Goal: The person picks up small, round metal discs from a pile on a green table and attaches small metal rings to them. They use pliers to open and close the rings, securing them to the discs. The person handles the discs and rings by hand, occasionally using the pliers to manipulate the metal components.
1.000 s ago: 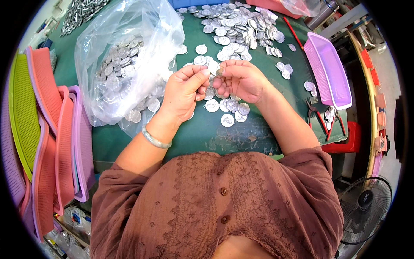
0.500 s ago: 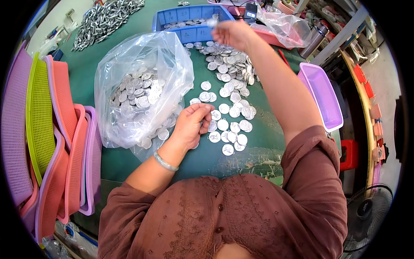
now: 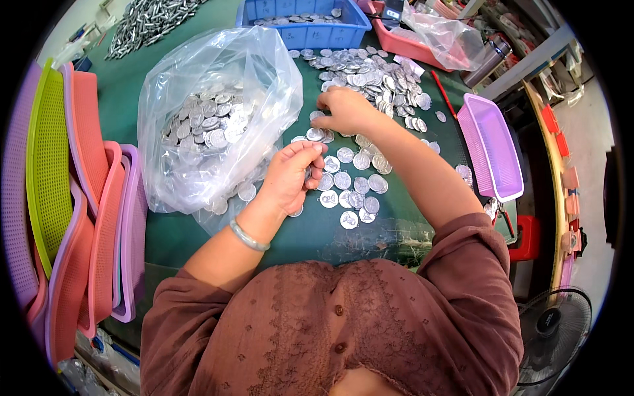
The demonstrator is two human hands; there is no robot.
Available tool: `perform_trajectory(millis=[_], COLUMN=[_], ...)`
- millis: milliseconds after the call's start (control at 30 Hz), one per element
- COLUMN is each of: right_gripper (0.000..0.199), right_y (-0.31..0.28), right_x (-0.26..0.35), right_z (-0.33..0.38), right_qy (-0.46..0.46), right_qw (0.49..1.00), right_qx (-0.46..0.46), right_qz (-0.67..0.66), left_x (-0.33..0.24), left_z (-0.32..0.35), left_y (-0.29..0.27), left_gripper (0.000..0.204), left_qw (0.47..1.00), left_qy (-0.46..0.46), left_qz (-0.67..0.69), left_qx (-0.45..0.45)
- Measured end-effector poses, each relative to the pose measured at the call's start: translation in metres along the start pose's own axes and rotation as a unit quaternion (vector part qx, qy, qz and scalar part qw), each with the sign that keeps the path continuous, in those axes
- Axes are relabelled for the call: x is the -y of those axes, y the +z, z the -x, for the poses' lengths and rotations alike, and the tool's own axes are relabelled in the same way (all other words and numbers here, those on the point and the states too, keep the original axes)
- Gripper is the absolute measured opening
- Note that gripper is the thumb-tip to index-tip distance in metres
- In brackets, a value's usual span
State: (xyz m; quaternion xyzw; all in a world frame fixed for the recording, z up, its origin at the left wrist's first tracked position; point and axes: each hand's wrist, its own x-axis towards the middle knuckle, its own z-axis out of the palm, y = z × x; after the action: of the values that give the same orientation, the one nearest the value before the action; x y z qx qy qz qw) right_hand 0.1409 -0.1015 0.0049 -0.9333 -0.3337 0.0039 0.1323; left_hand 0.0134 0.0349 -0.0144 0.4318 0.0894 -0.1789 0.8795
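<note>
Silvery round medals with small loops lie loose on the green table, with a dense heap [image 3: 380,79] farther off and a looser group [image 3: 343,179] nearer me. My left hand [image 3: 289,175] is closed beside the looser group, thumb pressed on the curled fingers; a bit of silvery medal shows between them. My right hand [image 3: 347,111] reaches over the near edge of the heap. Its thumb and fingers are apart around a medal [image 3: 317,115] on the table. More medals [image 3: 208,122] fill a clear plastic bag [image 3: 155,99] left of my hands.
Behind the heap stands a blue bin [image 3: 310,36] with medals inside. A pink tray [image 3: 403,45], a steel flask [image 3: 489,59] and a purple basket [image 3: 492,148] are at the right. Stacked coloured baskets [image 3: 96,132] line the left; small metal parts [image 3: 148,26] lie far left.
My right hand has come back from above the blue bin to the medals nearer me; the small pale thing at its fingertips no longer shows. My left hand stays closed in nearly the same place.
</note>
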Motion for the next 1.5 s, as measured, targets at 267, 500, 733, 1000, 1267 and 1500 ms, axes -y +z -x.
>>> perform_trajectory(millis=[267,500,733,1000,1267,1500], right_gripper=[0.032,0.030,0.035,0.024,0.014,0.012], right_y=[0.003,-0.008,-0.025,-0.010,-0.016,-0.014], right_x=[0.007,0.014,0.033,0.037,0.035,0.033], right_z=[-0.001,0.029,0.076,0.095,0.106,0.106], right_qy=[0.046,0.019,-0.016,0.031,0.089,0.111], right_qw=[0.995,0.917,0.841,0.810,0.784,0.780], right_qx=[0.027,0.006,0.007,-0.084,-0.048,-0.063], right_qz=[-0.080,-0.398,-0.541,-0.579,-0.613,-0.613], left_x=[-0.001,-0.002,-0.005,-0.003,0.006,0.007], left_z=[0.000,0.000,0.001,0.004,0.003,0.006], left_y=[0.000,0.004,-0.002,0.004,0.006,0.008], left_gripper=[0.010,0.018,0.023,0.004,0.003,0.003], left_qw=[0.999,0.999,0.984,0.990,0.996,0.995], left_qy=[0.015,0.016,-0.110,-0.051,0.066,0.072], left_qz=[-0.024,-0.002,0.097,0.102,0.014,-0.043], left_qx=[-0.020,-0.047,0.105,0.085,0.058,0.060])
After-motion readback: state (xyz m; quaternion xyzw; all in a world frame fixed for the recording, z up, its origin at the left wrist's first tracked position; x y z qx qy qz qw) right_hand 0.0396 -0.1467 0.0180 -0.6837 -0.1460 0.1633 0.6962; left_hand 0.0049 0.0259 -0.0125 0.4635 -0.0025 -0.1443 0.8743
